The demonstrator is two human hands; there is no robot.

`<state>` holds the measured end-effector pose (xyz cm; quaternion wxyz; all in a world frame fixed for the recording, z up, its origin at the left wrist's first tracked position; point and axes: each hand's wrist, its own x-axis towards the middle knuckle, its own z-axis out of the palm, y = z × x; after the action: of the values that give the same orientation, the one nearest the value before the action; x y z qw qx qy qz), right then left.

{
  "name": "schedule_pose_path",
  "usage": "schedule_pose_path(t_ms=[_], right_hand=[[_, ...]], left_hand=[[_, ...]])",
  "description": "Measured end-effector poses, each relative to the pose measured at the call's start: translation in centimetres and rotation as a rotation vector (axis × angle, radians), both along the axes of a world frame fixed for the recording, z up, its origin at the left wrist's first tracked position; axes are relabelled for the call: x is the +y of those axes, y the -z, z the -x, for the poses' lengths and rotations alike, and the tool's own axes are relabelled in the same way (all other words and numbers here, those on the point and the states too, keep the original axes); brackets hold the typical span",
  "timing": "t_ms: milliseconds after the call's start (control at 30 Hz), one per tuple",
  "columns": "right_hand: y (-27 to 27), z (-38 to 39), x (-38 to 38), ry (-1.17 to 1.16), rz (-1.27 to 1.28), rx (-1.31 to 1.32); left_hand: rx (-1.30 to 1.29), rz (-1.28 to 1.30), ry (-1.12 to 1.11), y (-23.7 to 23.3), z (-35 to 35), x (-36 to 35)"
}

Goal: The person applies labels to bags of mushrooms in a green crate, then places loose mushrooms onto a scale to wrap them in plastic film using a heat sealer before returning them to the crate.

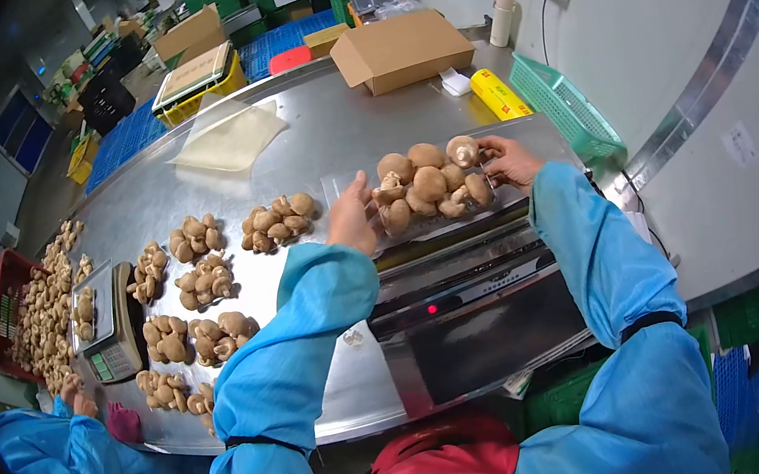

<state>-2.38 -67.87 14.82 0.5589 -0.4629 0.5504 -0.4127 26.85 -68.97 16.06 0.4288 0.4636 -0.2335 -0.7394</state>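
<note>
Holding the mushroom pile (pixel 430 181) between them, the left hand (pixel 352 216) pressed at its 9 o'clock side and the right hand (pixel 510 163) closed its fingers on the edge near 3 o'clock. The left hand's thumb and fingers stood narrow against the near corner, partly seen edge-on, and the right hand's fingertips curled round the far one. Clear plastic showed about the pile's sides, though its exact shape was hard to make out. From the pile, the machine (pixel 492 347) sat at 6 o'clock, a red light (pixel 431 309) glowing on its front; whether the pile rested on it or was lifted, I could not tell. At 12 o'clock a carton (pixel 416 48) lay on the desk (pixel 317 105), with a yellow roll (pixel 500 94) between 1 and 2 o'clock and a green basket (pixel 565 104) by the wall at 2. Pale sheets (pixel 235 141) lay flat at 10 o'clock. Toward 8 and 9 o'clock, smaller piles (pixel 204 281) were spread on the metal, the nearest of them just beside the left hand. Beyond these stood the scale (pixel 111 362), bearing mushrooms on its pan, then a loose heap (pixel 42 323) spilling from a red crate (pixel 14 259). At 8 o'clock a co-worker's hand (pixel 80 400) was near the heap, and a dark pink cloth (pixel 122 423) lay just beside it.
</note>
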Motion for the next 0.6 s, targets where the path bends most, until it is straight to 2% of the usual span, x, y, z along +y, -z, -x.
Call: schedule_pose_path(t_ms=[167, 233, 267, 300, 333, 367, 400, 433, 467, 500, 533, 567, 600], right_hand=[[1.5, 3.2, -0.2, -0.068, -0.038, -0.002], [0.5, 3.8, 1.0, -0.056, -0.055, 0.135], [-1.0, 4.5, 2.3, -0.079, 0.068, 0.335], [-1.9, 5.7, 3.3, -0.116, 0.202, 0.533], [-0.8, 8.1, 3.7, -0.184, 0.445, 0.66], [-1.8, 9.1, 5.4, -0.262, 0.522, 0.71], [-3.6, 9.4, 7.9, -0.316, 0.485, 0.725], [-3.7, 10.3, 8.8, -0.458, 0.538, 0.879], [-2.1, 11.8, 9.1, -0.536, 0.717, 0.952], [0.5, 14.1, 8.8, -0.564, 0.707, 1.038], [2.8, 16.8, 6.6, -0.72, 0.855, 1.124], [2.9, 16.1, 5.7, -0.777, 0.899, 1.107], [2.0, 13.7, 6.6, -0.793, 0.916, 1.076]], left_hand=[[-0.027, -0.013, 0.027, 2.1, 2.3, 0.7], [-0.122, 0.082, 0.113, 2.2, 1.1, 1.7], [-0.159, 0.079, 0.065, 1.4, 0.4, 2.8], [-0.29, 0.184, 0.108, 0.4, -0.8, 4.1], [-0.43, 0.288, 0.126, -0.3, -2.3, 5.3], [-0.592, 0.535, 0.176, 0.8, -4.2, 6.1], [-0.665, 0.713, 0.19, 2.7, -5.8, 6.5], [-0.843, 0.893, 0.163, 2.8, -6.2, 7.5], [-0.88, 0.995, 0.101, 4.6, -6.3, 7.5], [-1.043, 1.152, 0.054, 4.5, -5.8, 7.8], [-1.019, 1.187, 0.022, 5.0, -5.1, 7.7], [-1.089, 1.363, -0.096, 4.3, -5.0, 8.2], [-1.154, 1.411, -0.201, 5.6, -4.1, 7.3]])
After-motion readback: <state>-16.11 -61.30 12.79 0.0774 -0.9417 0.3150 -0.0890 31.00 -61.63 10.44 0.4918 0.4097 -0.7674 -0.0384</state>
